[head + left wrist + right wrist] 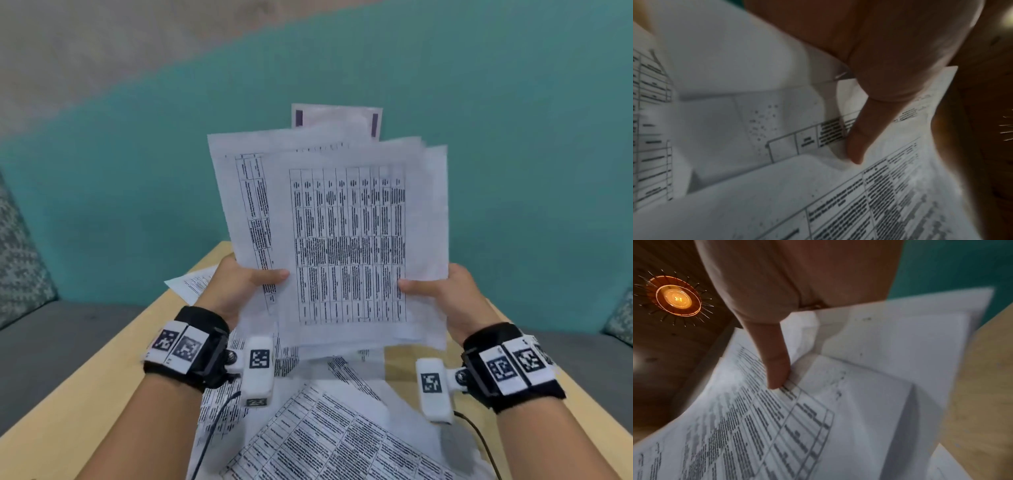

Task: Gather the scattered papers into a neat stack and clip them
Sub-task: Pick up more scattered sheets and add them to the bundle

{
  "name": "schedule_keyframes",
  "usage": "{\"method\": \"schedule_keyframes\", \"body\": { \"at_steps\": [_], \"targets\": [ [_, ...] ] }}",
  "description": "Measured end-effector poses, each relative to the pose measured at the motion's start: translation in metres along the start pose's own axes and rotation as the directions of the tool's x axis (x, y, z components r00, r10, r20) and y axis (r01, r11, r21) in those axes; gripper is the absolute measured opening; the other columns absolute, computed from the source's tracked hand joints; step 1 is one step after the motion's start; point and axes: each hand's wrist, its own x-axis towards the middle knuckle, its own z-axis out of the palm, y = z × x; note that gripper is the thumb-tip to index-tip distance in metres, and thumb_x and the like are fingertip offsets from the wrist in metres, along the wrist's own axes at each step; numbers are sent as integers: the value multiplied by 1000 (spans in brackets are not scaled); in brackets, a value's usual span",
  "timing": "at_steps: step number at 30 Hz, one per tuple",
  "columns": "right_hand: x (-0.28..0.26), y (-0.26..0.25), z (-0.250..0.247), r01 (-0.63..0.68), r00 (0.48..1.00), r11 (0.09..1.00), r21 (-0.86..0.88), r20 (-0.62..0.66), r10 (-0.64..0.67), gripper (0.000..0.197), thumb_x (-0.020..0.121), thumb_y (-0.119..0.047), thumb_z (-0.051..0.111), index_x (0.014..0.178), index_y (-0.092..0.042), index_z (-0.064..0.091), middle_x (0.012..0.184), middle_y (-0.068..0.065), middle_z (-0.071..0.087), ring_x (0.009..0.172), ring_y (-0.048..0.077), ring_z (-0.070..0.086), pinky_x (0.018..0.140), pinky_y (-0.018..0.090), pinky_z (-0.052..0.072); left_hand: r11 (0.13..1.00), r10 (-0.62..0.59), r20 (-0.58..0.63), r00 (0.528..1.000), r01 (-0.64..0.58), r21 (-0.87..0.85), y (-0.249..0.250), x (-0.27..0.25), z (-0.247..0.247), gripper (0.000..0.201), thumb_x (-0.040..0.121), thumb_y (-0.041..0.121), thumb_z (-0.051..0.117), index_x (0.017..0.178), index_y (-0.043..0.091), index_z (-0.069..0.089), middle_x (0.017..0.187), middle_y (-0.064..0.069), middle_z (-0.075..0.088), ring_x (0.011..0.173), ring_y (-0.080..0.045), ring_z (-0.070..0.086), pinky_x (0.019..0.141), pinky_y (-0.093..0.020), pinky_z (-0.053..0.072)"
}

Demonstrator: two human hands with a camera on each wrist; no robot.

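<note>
I hold an uneven bundle of printed papers [346,240] upright above the table, its sheets fanned and misaligned, one with purple bars sticking out at the top. My left hand [239,284] grips the bundle's lower left edge, thumb on the front sheet. My right hand [442,291] grips the lower right edge the same way. In the left wrist view my thumb [857,146] presses on the papers [869,203]. The right wrist view has my thumb [777,369] on a printed table sheet [756,426]. More loose sheets [335,435] lie on the table below. No clip is visible.
The light wooden table [68,394] stands against a teal wall. One sheet [191,281] pokes out at the table's far left. Grey seating with patterned cushions [20,257] flanks both sides. A ceiling lamp [677,298] shows in the right wrist view.
</note>
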Motion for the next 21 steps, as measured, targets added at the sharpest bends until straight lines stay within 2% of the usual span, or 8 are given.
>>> {"method": "schedule_keyframes", "body": {
  "at_steps": [2,5,8,9,12,14,17,21],
  "targets": [
    [3,-1,-1,45,998,999,9,-44,-44,42,72,9,78,112,0,70,103,14,78,94,28,75,78,34,60,1000,19,-16,1000,-20,-8,-3,3,1,42,76,-8,79,115,5,72,108,-10,80,104,-32,75,101,-55,53],
    [3,3,-2,53,998,998,-41,-24,-54,34,75,6,78,106,-5,72,100,8,79,92,27,74,80,36,58,1000,16,12,1000,-17,16,-13,7,3,42,80,-1,79,120,10,71,114,-8,78,110,-32,73,105,-58,49],
    [3,9,-1,35,999,997,-71,-35,-37,23,80,5,76,98,-10,72,87,0,80,87,27,73,73,33,56,999,-18,32,999,16,43,-24,6,8,44,82,6,80,124,14,69,117,-4,78,114,-31,71,109,-59,45],
    [3,9,-1,35,998,997,-62,-45,-38,23,81,5,75,97,-11,72,87,-1,80,86,26,72,74,33,55,999,-17,29,999,16,43,-25,7,10,45,83,7,79,125,15,68,118,-3,77,115,-30,70,109,-59,44],
    [4,6,1,49,997,998,-36,-50,-51,28,82,4,75,103,-15,71,101,5,79,93,25,73,86,39,55,1000,-1,-4,1000,1,21,-21,9,15,42,85,6,78,124,17,68,117,0,78,114,-26,71,108,-56,47],
    [5,7,1,45,998,998,-36,-35,-46,31,82,4,75,106,-15,69,105,5,77,97,25,73,88,38,56,1000,12,-30,999,-11,19,-21,10,16,41,87,2,74,124,16,66,115,-1,78,111,-25,72,105,-53,51],
    [7,18,-1,25,999,998,-63,-46,-28,29,86,1,73,112,-10,70,108,7,77,103,30,72,95,48,55,997,21,-37,999,-19,69,-28,10,15,45,86,-7,72,123,18,64,114,-3,78,107,-27,74,101,-54,54],
    [8,20,4,54,995,995,-80,-83,-60,23,89,0,70,109,-10,71,104,4,78,99,27,73,95,46,56,995,22,-60,998,-16,98,-33,11,14,44,84,-3,75,123,16,67,112,-1,79,105,-27,74,101,-53,54]
  ]
}}
